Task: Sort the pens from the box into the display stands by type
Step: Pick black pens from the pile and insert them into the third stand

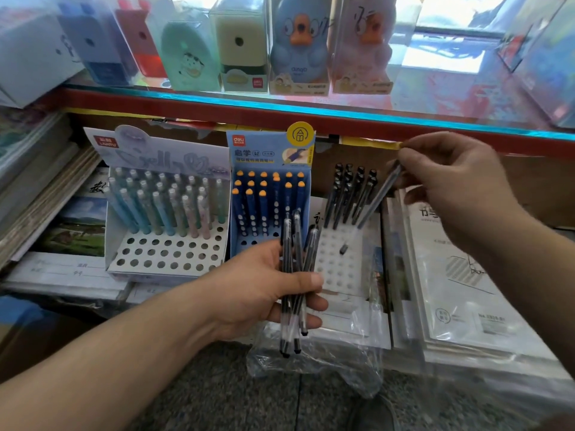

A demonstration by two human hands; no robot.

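right hand (451, 188): fingers curled, pinching the top end of one pen (378, 197)
pen: slanted, tip down over the white stand (339, 269), just right of the black pens (348, 194); whether the tip is in a hole I cannot tell
left hand (264, 290): thumb and fingers wrapped round a bundle (287, 253) of dark pens, tips down, in front of the blue stand
black pens: upright in the back rows of the white stand
blue stand (267, 150): just left of the white stand, holding blue pens with orange tops
pastel stand (168, 253): left of the blue stand, with pens in its back rows
bag (326, 368): clear plastic, below the left hand
shelf (280, 110): above the stands, lined with boxed sharpeners (239, 42)
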